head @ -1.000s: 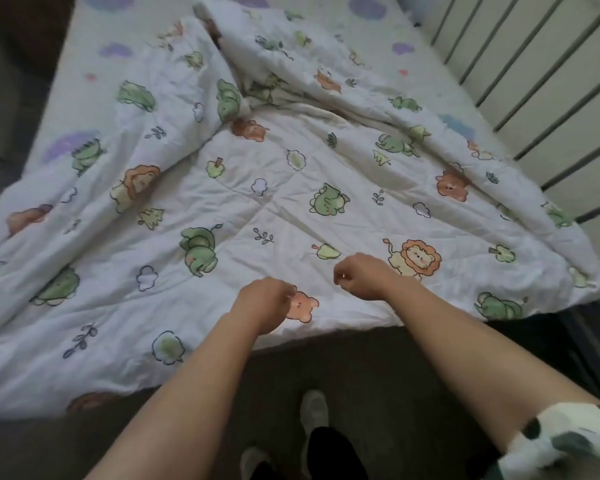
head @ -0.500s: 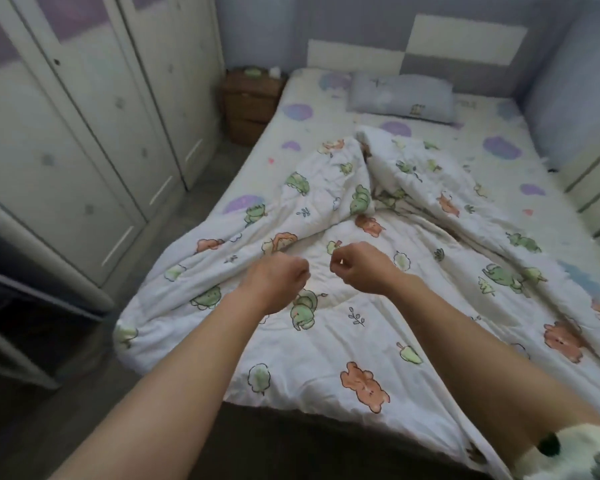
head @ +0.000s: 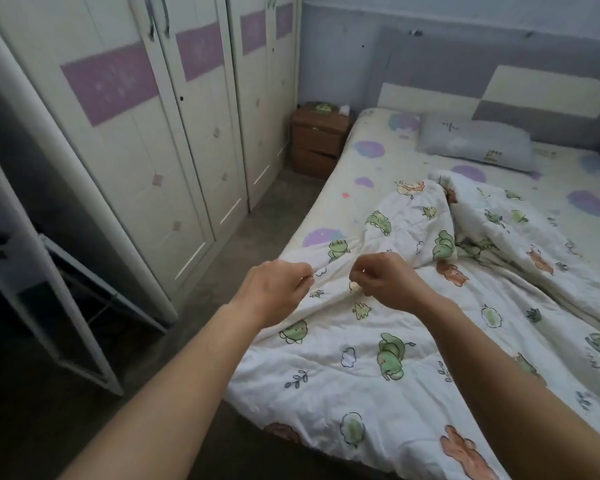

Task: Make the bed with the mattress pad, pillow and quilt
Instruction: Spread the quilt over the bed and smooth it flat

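A person's right hand, fingers curled and thumb meeting forefinger, pinches a raised pucker of the quilt near the bed's left edge. The left hand curls just beside it against the same fold, though whether it grips the fabric cannot be told. The soft, stitched white quilt, printed with cartoon animals, lies rumpled in ridges over the cloud-patterned mattress pad. A plump grey pillow rests at the padded headboard, near a wooden nightstand.
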### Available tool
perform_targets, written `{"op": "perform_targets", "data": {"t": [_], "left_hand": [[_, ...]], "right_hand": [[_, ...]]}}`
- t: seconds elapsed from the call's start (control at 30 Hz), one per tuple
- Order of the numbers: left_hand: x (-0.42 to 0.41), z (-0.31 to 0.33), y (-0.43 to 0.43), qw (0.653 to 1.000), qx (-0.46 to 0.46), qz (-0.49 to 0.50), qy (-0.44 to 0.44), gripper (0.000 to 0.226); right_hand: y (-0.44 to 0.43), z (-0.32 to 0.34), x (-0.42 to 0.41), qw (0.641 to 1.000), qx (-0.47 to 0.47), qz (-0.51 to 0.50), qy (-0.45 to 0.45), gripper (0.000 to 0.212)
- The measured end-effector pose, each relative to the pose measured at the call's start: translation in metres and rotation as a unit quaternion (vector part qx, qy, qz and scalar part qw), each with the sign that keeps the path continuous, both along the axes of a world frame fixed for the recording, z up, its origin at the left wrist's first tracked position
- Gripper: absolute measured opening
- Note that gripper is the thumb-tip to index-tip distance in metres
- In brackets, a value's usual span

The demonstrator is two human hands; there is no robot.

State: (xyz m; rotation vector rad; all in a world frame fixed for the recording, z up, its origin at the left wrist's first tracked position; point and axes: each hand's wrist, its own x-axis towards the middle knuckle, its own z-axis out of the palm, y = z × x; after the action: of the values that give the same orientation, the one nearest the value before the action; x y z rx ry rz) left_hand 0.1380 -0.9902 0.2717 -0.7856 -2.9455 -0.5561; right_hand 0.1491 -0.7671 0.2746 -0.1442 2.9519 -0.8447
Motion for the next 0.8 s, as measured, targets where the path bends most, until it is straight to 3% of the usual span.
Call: {"op": "perform_targets", "data": {"t": [0.2, 0.37, 0.63, 0.8], "left_hand": [[-0.061, 0.012, -0.109, 0.997, -0.013, -0.080, 0.003, 0.036], [-0.115, 0.031, -0.166, 0.990, -0.042, -0.133, 0.029, 0.023], [-0.222, 0.026, -0.180, 0.978, -0.024, -0.204, 0.017, 0.025], [-0.331, 0.016, -0.167, 0.965, -0.019, -0.261, 0.030, 0.028]], "right_hand": [[-0.095, 0.000, -0.028, 0.996, -0.028, -0.088, 0.007, 0.014], [-0.157, 0.011, -0.054, 0.989, -0.041, -0.141, 0.013, 0.014], [-0.196, 0.007, -0.131, 0.979, -0.031, -0.199, 0.027, 0.020], [-0.195, -0.002, -0.207, 0.967, -0.047, -0.251, 0.022, 0.023]]}}
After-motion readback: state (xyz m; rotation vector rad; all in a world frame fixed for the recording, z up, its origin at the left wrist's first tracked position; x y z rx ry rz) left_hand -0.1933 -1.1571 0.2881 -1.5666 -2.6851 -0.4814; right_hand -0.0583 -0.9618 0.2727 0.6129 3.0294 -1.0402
